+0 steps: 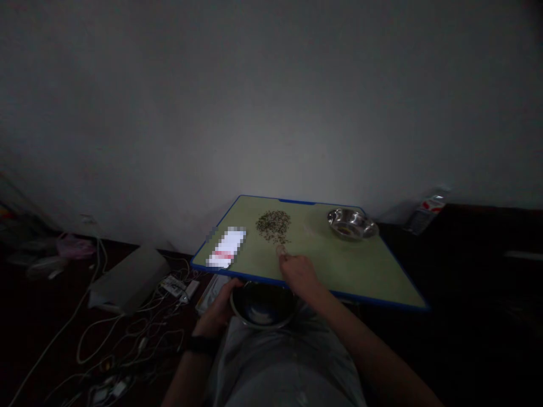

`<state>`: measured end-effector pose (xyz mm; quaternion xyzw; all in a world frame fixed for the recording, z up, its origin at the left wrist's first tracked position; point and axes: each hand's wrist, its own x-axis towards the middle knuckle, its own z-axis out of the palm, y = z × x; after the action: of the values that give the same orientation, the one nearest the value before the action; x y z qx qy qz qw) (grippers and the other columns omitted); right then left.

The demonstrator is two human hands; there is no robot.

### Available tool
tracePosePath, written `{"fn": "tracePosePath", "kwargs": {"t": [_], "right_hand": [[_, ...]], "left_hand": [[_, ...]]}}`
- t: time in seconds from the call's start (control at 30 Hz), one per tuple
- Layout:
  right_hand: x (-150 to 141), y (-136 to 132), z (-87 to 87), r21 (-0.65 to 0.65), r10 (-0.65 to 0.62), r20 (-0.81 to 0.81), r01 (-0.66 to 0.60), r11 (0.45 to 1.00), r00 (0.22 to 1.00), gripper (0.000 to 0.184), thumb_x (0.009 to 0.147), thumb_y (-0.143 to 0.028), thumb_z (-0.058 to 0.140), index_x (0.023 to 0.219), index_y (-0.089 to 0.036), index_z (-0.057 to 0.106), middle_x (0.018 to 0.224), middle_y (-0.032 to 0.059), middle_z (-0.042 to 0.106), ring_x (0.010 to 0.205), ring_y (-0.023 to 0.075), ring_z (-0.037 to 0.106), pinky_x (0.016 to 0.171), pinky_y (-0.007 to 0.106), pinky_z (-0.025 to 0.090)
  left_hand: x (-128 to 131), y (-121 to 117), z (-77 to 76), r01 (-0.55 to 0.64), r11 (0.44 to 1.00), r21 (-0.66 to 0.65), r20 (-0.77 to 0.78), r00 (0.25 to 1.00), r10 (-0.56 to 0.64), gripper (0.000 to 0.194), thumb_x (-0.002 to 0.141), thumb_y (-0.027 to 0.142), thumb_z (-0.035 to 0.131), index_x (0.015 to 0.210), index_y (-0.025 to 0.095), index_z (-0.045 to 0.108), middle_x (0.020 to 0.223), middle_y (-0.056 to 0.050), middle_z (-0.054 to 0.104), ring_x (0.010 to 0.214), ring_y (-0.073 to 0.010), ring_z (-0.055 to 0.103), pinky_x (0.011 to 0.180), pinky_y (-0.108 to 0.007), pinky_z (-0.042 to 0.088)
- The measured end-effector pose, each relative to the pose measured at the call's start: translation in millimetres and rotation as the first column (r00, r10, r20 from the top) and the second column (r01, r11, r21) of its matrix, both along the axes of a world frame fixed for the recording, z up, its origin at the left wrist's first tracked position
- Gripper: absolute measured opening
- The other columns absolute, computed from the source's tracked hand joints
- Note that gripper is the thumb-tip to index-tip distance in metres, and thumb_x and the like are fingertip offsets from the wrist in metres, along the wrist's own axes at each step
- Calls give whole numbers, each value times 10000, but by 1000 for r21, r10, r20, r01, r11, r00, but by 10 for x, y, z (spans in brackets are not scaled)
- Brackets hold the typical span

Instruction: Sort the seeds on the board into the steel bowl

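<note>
My left hand [219, 308] grips the left rim of a metal bowl [265, 328], which sits just below the table's front edge, over my lap. The bowl's inside is dark, and its contents cannot be made out. My right hand [298, 272] rests over the front of the light green tabletop [339, 268]. One finger stretches forward to the near edge of a loose pile of small, dark, seed-like bits [274, 225]; nothing shows in its grasp. Some bits lie scattered close to that fingertip.
A phone [228, 249] with a lit, blurred screen lies on the tabletop's left. Back right stands a shiny metal bowl [352, 225] with a little something inside. A plastic bottle [428, 210] leans by the wall. Tangled cables [139, 333] and a grey box [129, 280] lie at left.
</note>
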<state>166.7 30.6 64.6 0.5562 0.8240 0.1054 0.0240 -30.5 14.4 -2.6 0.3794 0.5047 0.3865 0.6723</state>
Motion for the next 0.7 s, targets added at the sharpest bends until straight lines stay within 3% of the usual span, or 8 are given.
{"fn": "tracePosePath", "kwargs": {"t": [0.33, 0.53, 0.7], "right_hand": [[236, -59, -19, 43, -39, 7, 38, 998, 999, 356, 829, -134, 324, 1164, -65, 425, 916, 201, 607, 732, 190, 610, 611, 257, 430], [486, 34, -59, 75, -111, 44, 107, 991, 993, 425, 834, -153, 329, 1257, -114, 338, 871, 150, 632, 703, 197, 613, 592, 271, 428], [690, 247, -12, 59, -184, 55, 181, 982, 981, 387, 867, -205, 279, 1228, -134, 401, 821, 128, 645, 724, 202, 614, 605, 279, 423]], "left_hand": [[46, -30, 83, -79, 990, -120, 80, 993, 89, 117, 623, 282, 499, 559, 191, 534, 460, -1, 556, 473, -152, 497, 505, -256, 379], [39, -15, 36, -65, 994, -90, 68, 995, 71, 125, 629, 276, 482, 542, 192, 511, 441, 11, 532, 466, -147, 491, 516, -261, 387], [14, -2, -4, -19, 999, -33, 9, 1000, 19, 137, 639, 309, 485, 616, 194, 556, 501, -20, 584, 564, -199, 554, 557, -295, 405]]}}
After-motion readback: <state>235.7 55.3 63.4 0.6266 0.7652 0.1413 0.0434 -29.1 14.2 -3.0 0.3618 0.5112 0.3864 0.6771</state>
